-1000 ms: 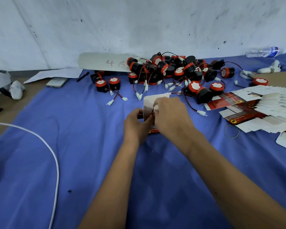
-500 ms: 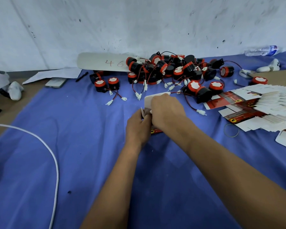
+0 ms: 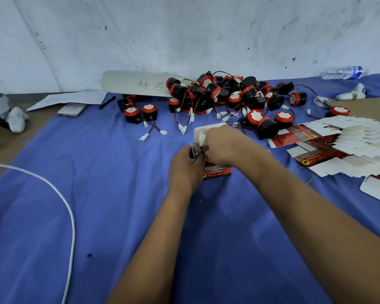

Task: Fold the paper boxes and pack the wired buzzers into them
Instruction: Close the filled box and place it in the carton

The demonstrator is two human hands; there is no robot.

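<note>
A desk draped in blue cloth stands against a scuffed white wall. At centre, a small red and white paper box stands on the cloth with its white top flap raised. The left hand pinches the box's side flap, and the right hand curls over its open top, gripping a white connector. At 12 o'clock lies a heap of black and red wired buzzers; at 2 o'clock, fanned flat box blanks.
</note>
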